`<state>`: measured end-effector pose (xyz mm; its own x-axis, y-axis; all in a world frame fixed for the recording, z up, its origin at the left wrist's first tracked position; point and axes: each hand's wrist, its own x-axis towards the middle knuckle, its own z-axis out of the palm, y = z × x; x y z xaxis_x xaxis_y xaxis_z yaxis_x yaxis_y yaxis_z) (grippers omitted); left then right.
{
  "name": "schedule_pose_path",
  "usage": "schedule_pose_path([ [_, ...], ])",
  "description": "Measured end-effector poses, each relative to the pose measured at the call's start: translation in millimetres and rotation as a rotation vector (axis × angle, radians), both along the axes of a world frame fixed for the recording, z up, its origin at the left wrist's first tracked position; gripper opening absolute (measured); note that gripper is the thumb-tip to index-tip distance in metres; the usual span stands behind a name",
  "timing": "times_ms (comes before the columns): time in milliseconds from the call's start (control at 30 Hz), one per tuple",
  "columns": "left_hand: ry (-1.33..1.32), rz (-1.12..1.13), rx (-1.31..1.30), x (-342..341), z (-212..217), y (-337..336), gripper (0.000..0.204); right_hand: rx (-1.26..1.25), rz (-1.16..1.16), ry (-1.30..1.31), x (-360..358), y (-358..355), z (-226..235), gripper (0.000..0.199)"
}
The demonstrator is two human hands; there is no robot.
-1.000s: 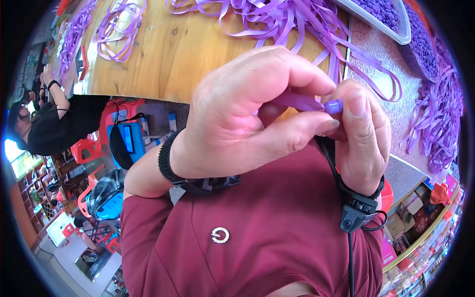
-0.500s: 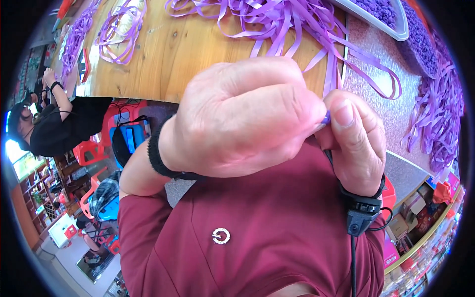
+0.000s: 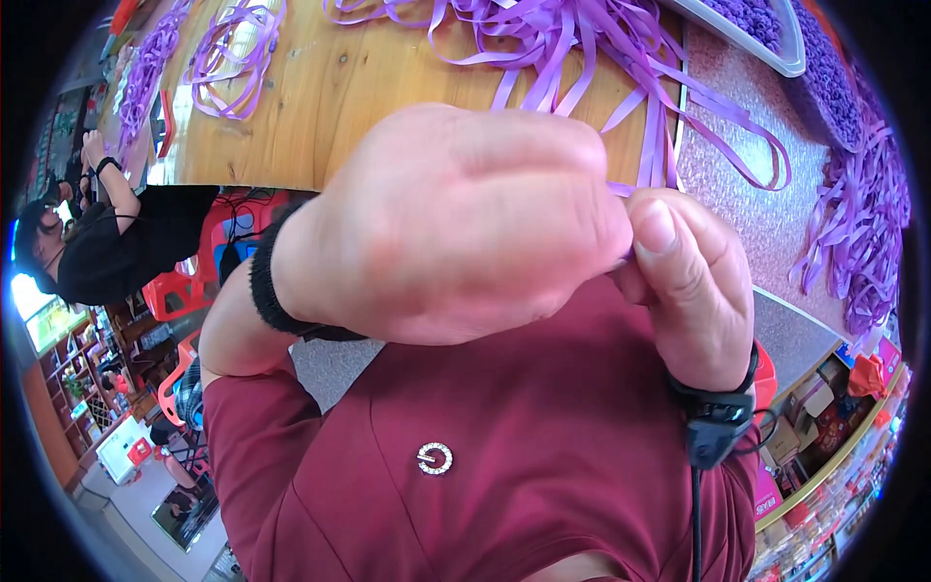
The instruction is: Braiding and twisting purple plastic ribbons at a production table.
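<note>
My left hand (image 3: 461, 228) is curled closed in front of my chest, its fingertips pressed against those of my right hand (image 3: 696, 281). A purple ribbon (image 3: 655, 160) comes down from the table's edge into the spot where both hands pinch. Thumb and bent fingers of the right hand close on it there; the left hand's own fingertips are mostly hidden behind its back. Beyond the hands, a loose heap of purple ribbons (image 3: 558, 48) spreads over the wooden table (image 3: 320, 87), some strands hanging past its right edge.
Another looped ribbon bundle (image 3: 233, 63) lies at the table's left. A white tray (image 3: 790, 58) of small purple pieces stands at the upper right, beside more hanging purple ribbons (image 3: 858, 233). A person in black (image 3: 136, 238) works at the far left, near red stools (image 3: 175, 296).
My left hand and forearm have shifted slightly left and up. The dark purple bit that showed between the fingertips is now mostly covered. The right hand stays nearly in place.
</note>
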<state>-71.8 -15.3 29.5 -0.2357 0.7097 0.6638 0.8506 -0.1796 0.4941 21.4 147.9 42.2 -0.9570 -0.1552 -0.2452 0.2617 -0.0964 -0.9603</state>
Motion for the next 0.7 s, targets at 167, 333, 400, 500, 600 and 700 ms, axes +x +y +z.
schedule_pose_path([
  [167, -0.488, -0.005, -0.174, 6.7, 4.9, -2.5, 0.013, 0.144, -0.091, 0.229, 2.3, -5.2, -11.4, 0.036],
  [333, -0.675, 0.037, -0.033, 19.4, -10.3, 0.7, 0.017, 0.122, -0.051, 0.297, 0.6, -2.2, -12.6, 0.028],
  [400, -0.679, 0.06, -0.032, 19.7, -10.1, 0.8, 0.017, 0.118, -0.148, 0.135, 1.6, -8.2, -11.4, 0.037],
  [500, -0.262, 0.096, -0.057, 18.0, -9.4, 1.4, 0.013, -0.033, -0.107, -0.002, -1.0, -7.2, -5.3, 0.035],
  [600, -0.305, -0.005, -0.052, 11.3, -13.3, 0.8, 0.015, -0.137, -0.142, -0.038, 2.9, -8.5, -10.2, 0.034],
  [700, -0.256, 0.005, -0.01, 9.9, -15.6, 3.5, 0.015, -0.17, -0.151, -0.045, 2.6, -7.3, -10.0, 0.033],
])
